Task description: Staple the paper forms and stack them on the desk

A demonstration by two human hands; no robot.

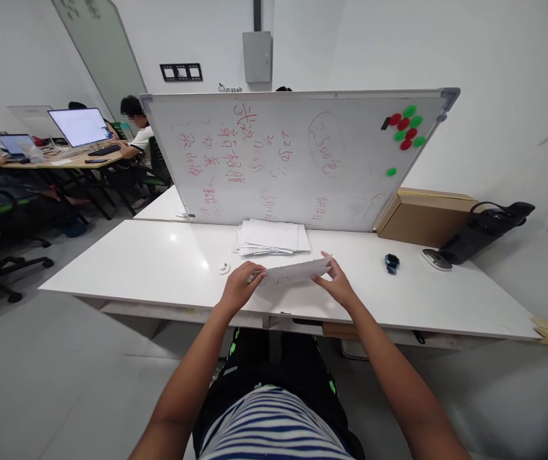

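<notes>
Between my two hands, a folded sheet of white paper is held up off the desk, tilted, with faint marks on its near face. My left hand pinches its left end between thumb and fingers. At the other end my right hand grips the paper, thumb on the near side and fingers behind. Just beyond it lies a stack of white papers, its sheets unevenly piled. A small white coil-like item rests on the desk left of my left hand; its kind is unclear.
A whiteboard with red writing and round magnets stands along the back of the white desk. To the right are a watch, a computer mouse, a black bottle and a cardboard box. People sit at a table on the left.
</notes>
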